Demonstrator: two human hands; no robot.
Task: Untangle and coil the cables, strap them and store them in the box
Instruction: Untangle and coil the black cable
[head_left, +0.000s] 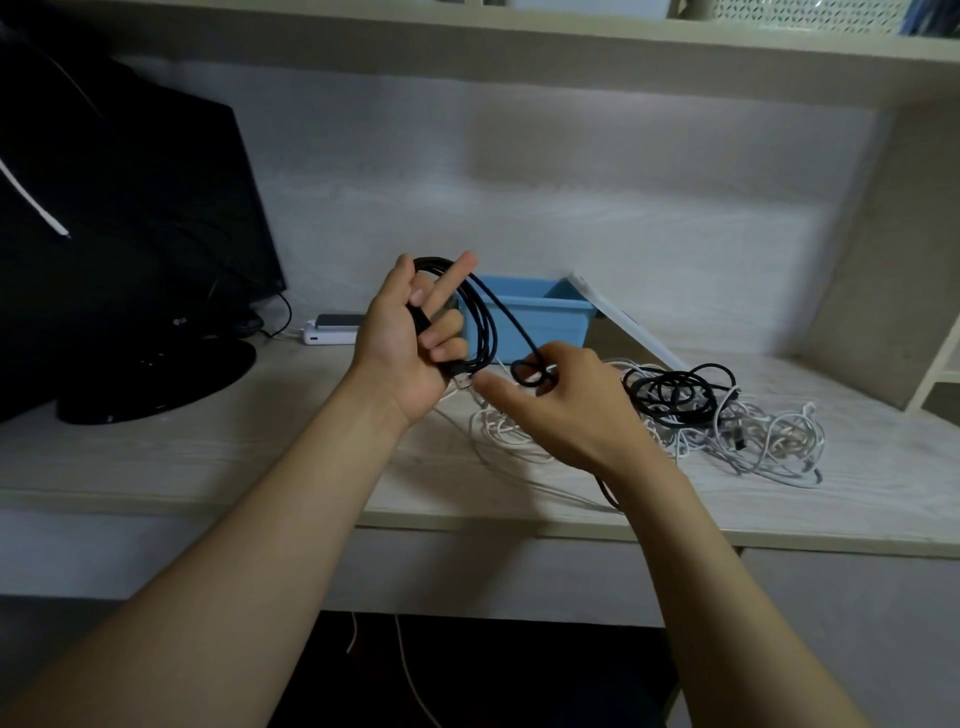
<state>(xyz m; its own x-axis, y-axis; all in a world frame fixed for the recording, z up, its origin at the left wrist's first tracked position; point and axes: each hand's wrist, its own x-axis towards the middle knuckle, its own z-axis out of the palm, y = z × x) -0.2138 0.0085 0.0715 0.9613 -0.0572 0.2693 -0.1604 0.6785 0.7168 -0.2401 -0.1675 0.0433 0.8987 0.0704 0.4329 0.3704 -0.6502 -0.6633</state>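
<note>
**cablemess:** Quick rundown, big stuff first. Pale wood-grain worktop (208, 457) runs right across the middle of the frame, with a black flat-screen monitor (130, 208) on its round stand at the left. Open blue plastic box (545, 317) sits centre, at the back, with a white flat lid (623, 322) leaning on its right side.

**loopy_dave:** And the cables?

**cablemess:** There's a tangle of thin white cables (769, 441) at centre right of the worktop, with a loose bundle of black cable (675, 395) lying on top of it.

**loopy_dave:** Hands?

**cablemess:** Both are up in front of the box. The left hand (405, 343) has its fingers curled round a black round cable wound in long loops (483, 322), index finger sticking straight out. The right hand (561, 410) pinches a small loop of that same cable, just beside the left. There's also a small white power strip (330, 335) by the monitor's stand.
</note>
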